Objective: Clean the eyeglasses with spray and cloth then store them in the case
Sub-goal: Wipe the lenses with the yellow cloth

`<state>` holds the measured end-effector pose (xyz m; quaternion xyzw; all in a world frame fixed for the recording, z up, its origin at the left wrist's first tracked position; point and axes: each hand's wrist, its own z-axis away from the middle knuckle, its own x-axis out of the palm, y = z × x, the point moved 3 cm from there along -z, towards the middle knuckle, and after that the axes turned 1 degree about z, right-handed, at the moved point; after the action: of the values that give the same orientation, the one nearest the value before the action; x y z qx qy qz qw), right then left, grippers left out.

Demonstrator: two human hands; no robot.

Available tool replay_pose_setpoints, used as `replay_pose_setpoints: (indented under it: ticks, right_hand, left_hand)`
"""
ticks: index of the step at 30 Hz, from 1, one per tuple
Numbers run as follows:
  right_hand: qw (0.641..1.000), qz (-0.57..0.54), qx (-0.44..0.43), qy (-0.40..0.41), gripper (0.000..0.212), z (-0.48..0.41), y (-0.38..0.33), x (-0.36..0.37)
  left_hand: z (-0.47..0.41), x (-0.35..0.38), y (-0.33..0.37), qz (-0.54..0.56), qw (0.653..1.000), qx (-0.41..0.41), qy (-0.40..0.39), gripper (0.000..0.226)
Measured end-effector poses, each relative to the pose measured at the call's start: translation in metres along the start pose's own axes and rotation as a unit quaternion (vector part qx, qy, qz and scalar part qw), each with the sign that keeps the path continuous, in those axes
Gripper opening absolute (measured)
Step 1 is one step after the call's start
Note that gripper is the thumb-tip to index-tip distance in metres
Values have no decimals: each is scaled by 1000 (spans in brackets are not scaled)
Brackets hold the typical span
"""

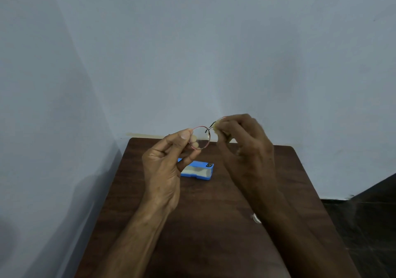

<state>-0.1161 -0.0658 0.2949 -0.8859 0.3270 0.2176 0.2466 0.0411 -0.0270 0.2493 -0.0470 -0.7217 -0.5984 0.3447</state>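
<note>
Your left hand (pixel 169 155) pinches the thin red-rimmed round eyeglasses (pixel 201 137) steady so your right hand (pixel 242 140), beside it, rubs a pale yellow cloth (pixel 219 125) on the lens

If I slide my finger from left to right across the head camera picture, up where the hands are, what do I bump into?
left hand → the glasses' clear round lens → the yellowish cloth → right hand. The blue case lies lower down on the table, under the gap between the hands.

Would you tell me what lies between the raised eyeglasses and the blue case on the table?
In the head view, only the left hand's fingers cross between eyeglasses and blue case.
</note>
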Motion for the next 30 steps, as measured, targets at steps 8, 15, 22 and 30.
replay_pose_setpoints:
  ticks: [8, 15, 22, 30]
  right_hand:
    - [999, 10, 19, 23, 11, -8, 6, 0]
    - [999, 14, 47, 22, 13, -4, 13, -2]
    - [1000, 19, 1, 9, 12, -6, -4, -5]
    - [999, 27, 13, 17, 9, -22, -5, -9]
  left_hand:
    - [-1, -1, -1, 35, 999, -16, 7, 18]
    - [-1, -2, -2, 69, 997, -31, 10, 21]
    - [-3, 0, 0, 96, 994, -42, 2, 18]
    - [1, 0, -1, 69, 997, -31, 2, 16]
